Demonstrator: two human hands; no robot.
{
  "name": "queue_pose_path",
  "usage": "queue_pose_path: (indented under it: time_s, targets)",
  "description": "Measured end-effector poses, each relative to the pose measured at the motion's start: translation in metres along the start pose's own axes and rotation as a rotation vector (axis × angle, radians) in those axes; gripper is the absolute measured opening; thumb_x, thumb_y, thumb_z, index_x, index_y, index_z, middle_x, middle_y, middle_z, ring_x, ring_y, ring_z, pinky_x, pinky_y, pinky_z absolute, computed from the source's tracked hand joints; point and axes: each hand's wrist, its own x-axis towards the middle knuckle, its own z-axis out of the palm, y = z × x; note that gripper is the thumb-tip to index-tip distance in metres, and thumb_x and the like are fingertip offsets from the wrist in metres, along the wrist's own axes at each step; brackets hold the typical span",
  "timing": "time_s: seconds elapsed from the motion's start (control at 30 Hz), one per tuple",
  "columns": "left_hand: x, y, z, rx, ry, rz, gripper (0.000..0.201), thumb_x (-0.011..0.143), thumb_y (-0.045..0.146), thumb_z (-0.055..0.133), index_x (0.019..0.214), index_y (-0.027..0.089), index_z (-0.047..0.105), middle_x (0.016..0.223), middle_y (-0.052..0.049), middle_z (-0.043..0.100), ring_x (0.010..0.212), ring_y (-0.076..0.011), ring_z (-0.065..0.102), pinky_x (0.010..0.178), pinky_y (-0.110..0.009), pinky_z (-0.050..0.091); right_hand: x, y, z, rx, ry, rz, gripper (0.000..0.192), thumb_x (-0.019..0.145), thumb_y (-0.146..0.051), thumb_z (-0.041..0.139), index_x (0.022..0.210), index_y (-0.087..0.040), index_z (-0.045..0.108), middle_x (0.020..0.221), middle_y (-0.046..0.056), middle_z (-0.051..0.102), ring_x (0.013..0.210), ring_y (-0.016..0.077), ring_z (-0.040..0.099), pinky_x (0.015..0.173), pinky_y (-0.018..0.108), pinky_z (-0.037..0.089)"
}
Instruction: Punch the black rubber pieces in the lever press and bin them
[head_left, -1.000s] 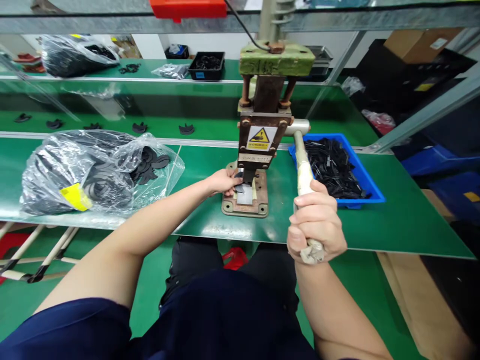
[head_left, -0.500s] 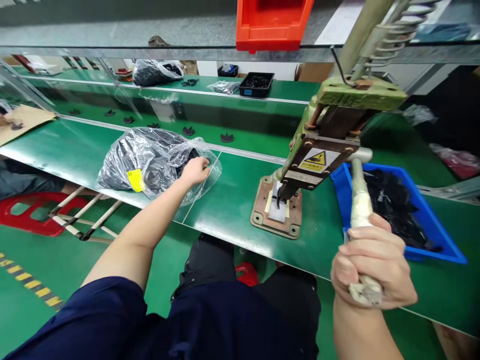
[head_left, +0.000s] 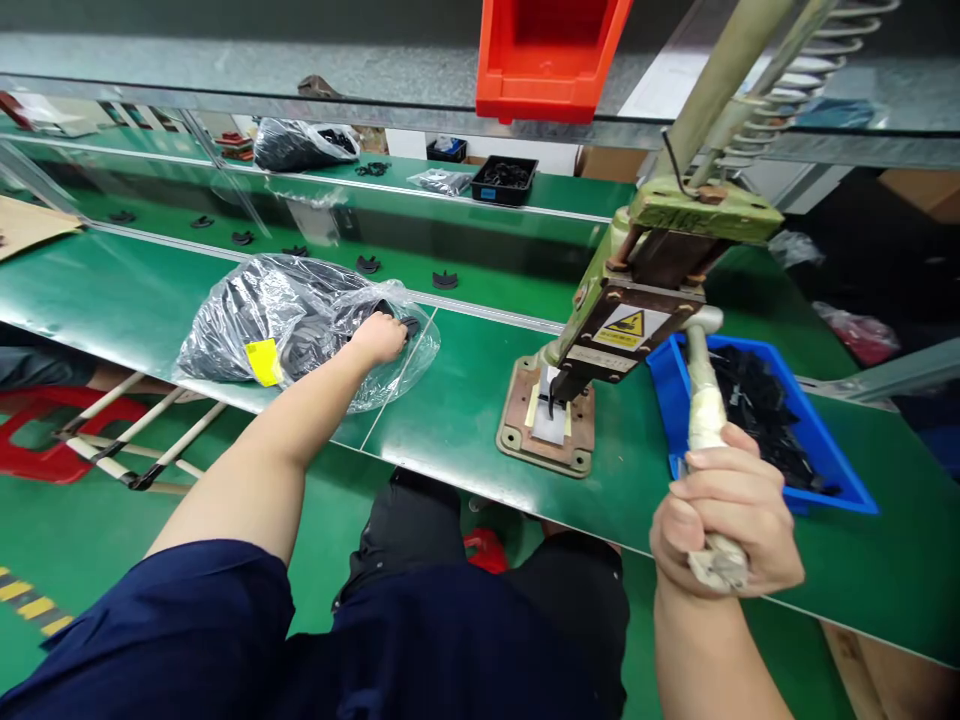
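My left hand is at the mouth of a clear plastic bag full of black parts, its fingers closed. A small black part juts out at the fingertips; the rest of it is hidden. My right hand is wrapped round the taped lever of a green hand press. Under the press head, a grey plate lies on the brown base, and a dark curved piece reaches down over it.
Right of the press stands a blue bin of black parts. An orange bin hangs above from the shelf. Several black curved pieces lie in a row behind the bench edge. A person's arm shows at far left.
My left hand has shifted slightly at the bag mouth, and a black part now shows at its fingertips. My right hand stays on the lever. The view has turned a little right.
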Motion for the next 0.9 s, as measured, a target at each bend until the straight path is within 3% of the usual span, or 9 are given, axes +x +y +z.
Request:
queue_pose_path:
  time_s: [0.17, 0.3, 0.37, 0.47, 0.57, 0.67, 0.77, 0.9]
  targets:
    - [-0.014, 0.000, -0.002, -0.025, 0.037, 0.008, 0.045, 0.098, 0.024, 0.052, 0.135, 0.007, 0.072, 0.119, -0.024, 0.078, 0.110, -0.0342, 0.073, 0.100, -0.041, 0.047, 0.001, -0.002, -0.001, 0.008, -0.032, 0.021, 0.031, 0.084, -0.032, 0.077, 0.064, -0.025, 0.054, 0.069, -0.004, 0.066, 0.081, 0.0196, 0.072, 0.108, 0.062, 0.060]
    - [-0.034, -0.011, -0.002, -0.100, 0.158, 0.008, 0.044, 0.103, 0.028, 0.048, 0.136, 0.017, 0.075, 0.130, -0.019, 0.074, 0.121, -0.0321, 0.070, 0.103, -0.039, 0.049, 0.000, -0.003, -0.002, 0.024, -0.038, 0.050, 0.029, 0.084, -0.032, 0.076, 0.064, -0.024, 0.056, 0.069, -0.004, 0.066, 0.082, 0.0174, 0.071, 0.110, 0.059, 0.059]
    - [-0.044, -0.012, -0.002, -0.210, 0.236, -0.039, 0.043, 0.105, 0.036, 0.049, 0.134, 0.020, 0.076, 0.127, -0.017, 0.075, 0.119, -0.0326, 0.071, 0.102, -0.040, 0.052, 0.000, -0.003, -0.001, 0.024, -0.024, 0.050, 0.030, 0.085, -0.032, 0.075, 0.064, -0.024, 0.055, 0.069, -0.004, 0.066, 0.082, 0.0173, 0.071, 0.110, 0.060, 0.059]
    - [-0.057, -0.001, -0.003, -0.544, 0.281, -0.142, 0.044, 0.106, 0.045, 0.050, 0.135, 0.021, 0.073, 0.107, -0.012, 0.080, 0.099, -0.0293, 0.077, 0.092, -0.040, 0.057, 0.000, -0.003, 0.000, 0.037, -0.022, 0.020, 0.028, 0.084, -0.031, 0.075, 0.065, -0.024, 0.056, 0.068, -0.005, 0.066, 0.082, 0.0177, 0.071, 0.109, 0.062, 0.058]
    - [-0.067, 0.033, -0.006, -1.013, 0.285, -0.108, 0.046, 0.106, 0.053, 0.053, 0.134, 0.020, 0.069, 0.098, -0.007, 0.081, 0.085, -0.0236, 0.078, 0.085, -0.037, 0.061, 0.001, -0.003, 0.001, 0.057, -0.028, 0.001, 0.026, 0.084, -0.029, 0.074, 0.066, -0.023, 0.056, 0.069, -0.005, 0.066, 0.085, 0.0180, 0.071, 0.108, 0.062, 0.058]
    - [-0.070, 0.083, -0.011, -1.358, 0.287, -0.011, 0.046, 0.100, 0.059, 0.064, 0.122, 0.019, 0.070, 0.090, -0.005, 0.078, 0.082, -0.0211, 0.078, 0.081, -0.035, 0.062, 0.001, -0.004, 0.001, 0.058, -0.029, 0.002, 0.025, 0.084, -0.027, 0.073, 0.067, -0.022, 0.056, 0.071, -0.005, 0.066, 0.087, 0.0176, 0.070, 0.109, 0.062, 0.057]
    - [-0.063, 0.137, -0.016, -1.600, 0.272, 0.023, 0.049, 0.084, 0.051, 0.086, 0.113, 0.019, 0.064, 0.085, -0.001, 0.074, 0.071, -0.0161, 0.074, 0.069, -0.029, 0.060, 0.000, -0.005, 0.001, 0.053, -0.028, 0.007, 0.024, 0.083, -0.026, 0.073, 0.067, -0.022, 0.055, 0.071, -0.005, 0.066, 0.087, 0.0176, 0.070, 0.111, 0.063, 0.056]
    - [-0.043, 0.194, -0.025, -1.774, 0.117, 0.027, 0.062, 0.074, 0.043, 0.095, 0.120, 0.020, 0.061, 0.079, 0.003, 0.071, 0.066, -0.0138, 0.071, 0.061, -0.025, 0.058, 0.001, -0.007, 0.000, 0.018, -0.044, 0.024, 0.023, 0.085, -0.032, 0.072, 0.069, -0.026, 0.057, 0.071, -0.007, 0.065, 0.086, 0.0178, 0.071, 0.110, 0.061, 0.059]
